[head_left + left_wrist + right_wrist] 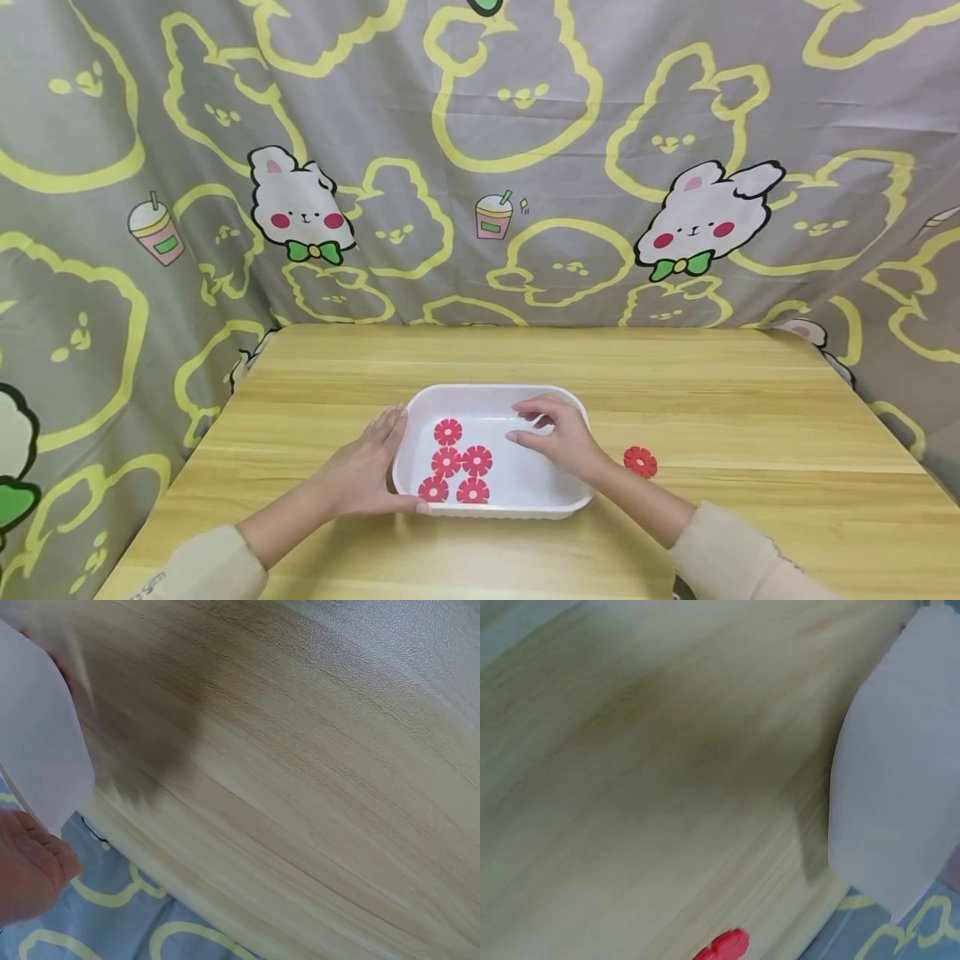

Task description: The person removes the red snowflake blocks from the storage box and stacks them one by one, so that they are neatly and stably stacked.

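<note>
A white plastic tray point(517, 510) with raised walls stands on the table in the head view. Several red, notched snowflake discs point(447, 422) lie flat in its left part. At the tray's left end, my left hand point(367, 471) holds it, fingers along the side wall and thumb at the front rim. My right hand point(562, 433) is over the tray's right half, thumb and bent fingers apart, nothing visible between them. Another red snowflake disc point(632, 457) lies on the table right of the tray, beside the right forearm. The right wrist view shows part of a red disc point(730, 945).
The wood-grain table point(750, 400) extends around the tray on all sides. A grey curtain point(465, 283) with yellow outlines and white rabbits hangs behind the table and along both sides. A dark object partly shows under the right sleeve point(731, 546).
</note>
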### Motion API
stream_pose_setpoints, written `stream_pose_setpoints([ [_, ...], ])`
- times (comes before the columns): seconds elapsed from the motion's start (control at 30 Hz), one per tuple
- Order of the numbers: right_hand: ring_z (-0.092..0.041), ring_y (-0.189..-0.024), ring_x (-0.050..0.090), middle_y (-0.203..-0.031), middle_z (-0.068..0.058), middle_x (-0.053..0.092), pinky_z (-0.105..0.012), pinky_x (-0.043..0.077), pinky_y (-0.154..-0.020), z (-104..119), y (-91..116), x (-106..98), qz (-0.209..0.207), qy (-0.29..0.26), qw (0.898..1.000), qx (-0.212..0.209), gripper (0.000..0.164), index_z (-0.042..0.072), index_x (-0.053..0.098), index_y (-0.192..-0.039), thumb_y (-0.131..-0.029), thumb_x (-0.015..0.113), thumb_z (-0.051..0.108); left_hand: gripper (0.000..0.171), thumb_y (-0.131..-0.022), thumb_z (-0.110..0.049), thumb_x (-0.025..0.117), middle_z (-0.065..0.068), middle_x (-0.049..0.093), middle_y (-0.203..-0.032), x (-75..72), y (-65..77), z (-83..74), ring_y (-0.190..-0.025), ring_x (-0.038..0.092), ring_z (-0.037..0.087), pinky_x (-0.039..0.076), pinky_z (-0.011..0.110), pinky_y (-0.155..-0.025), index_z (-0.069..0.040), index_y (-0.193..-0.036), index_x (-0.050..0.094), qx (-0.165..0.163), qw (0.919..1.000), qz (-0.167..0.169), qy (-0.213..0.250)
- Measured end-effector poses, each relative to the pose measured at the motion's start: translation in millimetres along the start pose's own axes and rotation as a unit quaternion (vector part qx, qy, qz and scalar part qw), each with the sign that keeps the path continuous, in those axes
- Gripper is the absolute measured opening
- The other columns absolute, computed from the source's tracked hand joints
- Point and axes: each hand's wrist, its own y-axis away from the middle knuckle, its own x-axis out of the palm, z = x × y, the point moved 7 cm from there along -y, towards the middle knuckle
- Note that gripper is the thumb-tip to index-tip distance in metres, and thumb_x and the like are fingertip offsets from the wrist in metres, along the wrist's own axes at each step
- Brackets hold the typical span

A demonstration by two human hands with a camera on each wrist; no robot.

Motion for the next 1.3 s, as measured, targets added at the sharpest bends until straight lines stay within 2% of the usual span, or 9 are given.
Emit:
stream_pose_setpoints([
  [0.1,-0.034,-0.086,0.059,-0.094,-0.02,0.065,-0.024,0.054,-0.072,-0.1,-2.7,11.5,0.029,0.008,1.0,-0.002,0.035,-0.006,0.067,-0.102,-0.073,0.078,0.012,0.12,-0.064,-0.075,0.06,0.027,0.029,-0.147,-0.4,-0.1,-0.4,-0.137,0.029,0.039,0.034,0.045,-0.109,0.01,-0.141,0.027,-0.001,1.0,0.001,0.004],
  [0.27,-0.034,-0.088,0.059,-0.095,-0.02,0.064,-0.025,0.054,-0.074,-3.8,-8.7,29.7,0.084,0.017,0.996,-0.002,0.038,-0.005,0.066,-0.104,-0.073,0.078,0.013,0.119,-0.065,-0.075,0.06,0.027,0.03,-0.147,-1.1,0.0,-1.0,-0.136,0.03,0.039,0.034,0.046,-0.109,0.011,-0.141,0.027,0.001,1.0,0.002,0.005],
  [0.43,-0.028,-0.086,0.059,-0.092,-0.017,0.065,-0.028,0.054,-0.075,-10.5,-13.2,45.0,0.142,0.033,0.989,0.001,0.039,-0.005,0.067,-0.104,-0.071,0.078,0.014,0.12,-0.064,-0.076,0.06,0.027,0.029,-0.147,-0.4,-0.2,-0.3,-0.137,0.03,0.039,0.035,0.046,-0.108,0.01,-0.141,0.028,0.0,1.0,0.001,0.009],
  [0.77,-0.008,-0.074,0.048,-0.081,-0.007,0.06,-0.015,0.044,-0.066,-24.9,-18.8,59.4,0.22,0.073,0.973,0.02,0.035,0.0,0.069,-0.104,-0.072,0.078,0.012,0.12,-0.064,-0.076,0.06,0.027,0.028,-0.147,0.8,-0.4,1.5,-0.137,0.03,0.039,0.034,0.044,-0.109,0.01,-0.141,0.027,0.003,1.0,-0.003,0.002],
  [1.13,-0.006,-0.071,0.047,-0.079,-0.005,0.058,-0.014,0.043,-0.064,-30.2,-23.1,65.0,0.266,0.092,0.959,-0.011,0.034,0.003,0.07,-0.103,-0.07,0.078,0.007,0.12,-0.064,-0.075,0.062,0.026,0.027,-0.148,1.6,-0.1,2.3,-0.138,0.028,0.038,0.034,0.045,-0.109,0.01,-0.142,0.025,-0.006,0.9999,0.004,0.015],
  [1.3,-0.006,-0.073,0.047,-0.079,-0.003,0.057,-0.014,0.042,-0.065,-32.9,-23.5,66.7,0.272,0.099,0.957,-0.007,0.032,0.004,0.071,-0.101,-0.07,0.077,0.007,0.12,-0.064,-0.073,0.063,0.026,0.026,-0.149,1.5,-0.1,2.0,-0.138,0.027,0.038,0.035,0.047,-0.108,0.01,-0.142,0.024,-0.008,0.9997,0.008,0.022],
])
